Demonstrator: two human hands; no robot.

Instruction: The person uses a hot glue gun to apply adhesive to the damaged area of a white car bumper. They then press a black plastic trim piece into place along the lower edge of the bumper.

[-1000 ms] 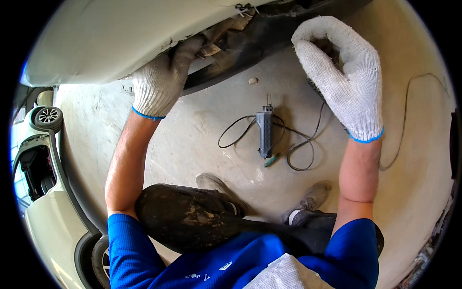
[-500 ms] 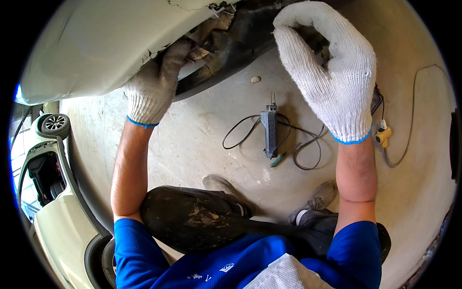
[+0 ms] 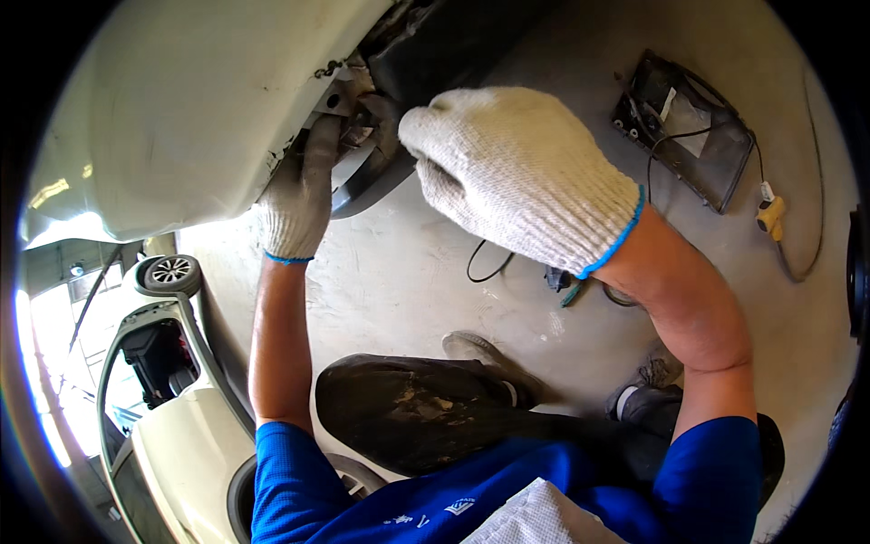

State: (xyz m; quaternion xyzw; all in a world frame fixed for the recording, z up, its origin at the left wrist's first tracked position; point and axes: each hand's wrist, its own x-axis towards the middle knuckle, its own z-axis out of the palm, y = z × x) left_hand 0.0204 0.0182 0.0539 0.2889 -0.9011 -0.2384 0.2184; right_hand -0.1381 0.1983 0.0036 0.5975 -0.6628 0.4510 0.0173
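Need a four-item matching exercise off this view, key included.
1. Left grip
2. Right grip
3. Yellow plug
4. Black tray

A. Fingers curled, above the floor
B. Bears a pale sheet
C. At the chipped edge of the pale car panel
D. On a cable at far right

Pairs: 1-C, 2-A, 3-D, 4-B

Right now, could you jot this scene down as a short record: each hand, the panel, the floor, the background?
Left hand: gloved, partly hidden behind the panel's edge
Right hand: gloved, fingers curled near black trim; contents, if any, hidden
Panel: pale car bodywork, edge chipped
Floor: black tray-shaped part, yellow connector
Background: second car, pale
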